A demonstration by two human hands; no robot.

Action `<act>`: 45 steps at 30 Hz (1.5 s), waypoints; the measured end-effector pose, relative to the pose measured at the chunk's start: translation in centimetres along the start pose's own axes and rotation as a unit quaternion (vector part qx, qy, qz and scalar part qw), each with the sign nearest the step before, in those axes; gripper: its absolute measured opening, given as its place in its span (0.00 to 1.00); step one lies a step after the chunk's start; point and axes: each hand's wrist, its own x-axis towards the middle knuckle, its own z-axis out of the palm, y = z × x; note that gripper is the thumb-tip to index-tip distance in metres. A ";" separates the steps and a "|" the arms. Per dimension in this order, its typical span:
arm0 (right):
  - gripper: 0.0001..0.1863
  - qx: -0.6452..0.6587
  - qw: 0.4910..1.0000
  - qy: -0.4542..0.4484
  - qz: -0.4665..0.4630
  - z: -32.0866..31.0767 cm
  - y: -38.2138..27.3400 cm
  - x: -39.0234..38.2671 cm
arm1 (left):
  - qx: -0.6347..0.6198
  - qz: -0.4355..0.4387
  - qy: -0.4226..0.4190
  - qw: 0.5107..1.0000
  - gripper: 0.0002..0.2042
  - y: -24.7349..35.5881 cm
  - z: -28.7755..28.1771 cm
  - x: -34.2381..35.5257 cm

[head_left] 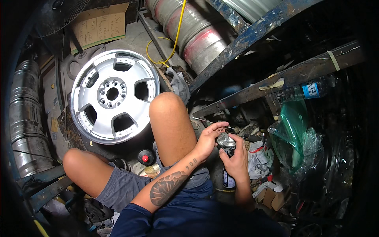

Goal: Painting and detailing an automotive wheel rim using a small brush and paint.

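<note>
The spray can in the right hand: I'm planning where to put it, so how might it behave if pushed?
The spray can likely feels stiff, as its body looks like a rigid cylinder. Tall and narrow, it may tip if standing; its round sides suggest rolling if laid down. Its contents are hidden, so weight is uncertain.

A: Where does the light fall strongest?
B: On the silver wheel (104,122) and the bare knee (169,108) beside it; it seems to come from above, leaving the wheel's face nearly white
A: And the shadows?
B: Deep beneath the blue beam (256,38) and down the right side, where detail sinks into black
A: Any glare?
B: Glints on the metal drum (197,35), the clear plastic (310,152) and the top of the spray can (226,144)
A: Sharp?
B: Fairly crisp mid-frame; toward the rim it softens, straight edges bow, and the corners go dark
</note>
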 end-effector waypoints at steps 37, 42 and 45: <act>0.38 0.147 0.977 0.111 0.107 8.3 14.3 -0.2 | -0.020 0.060 -0.115 0.991 0.22 12.3 5.9 -0.2; 0.33 0.237 0.944 0.215 0.080 10.1 16.6 4.3 | -0.019 0.106 -0.101 0.989 0.23 16.4 6.8 -2.7; 0.30 0.268 0.930 0.238 0.076 12.6 19.6 8.0 | -0.037 0.161 -0.085 0.983 0.24 17.8 6.5 -4.5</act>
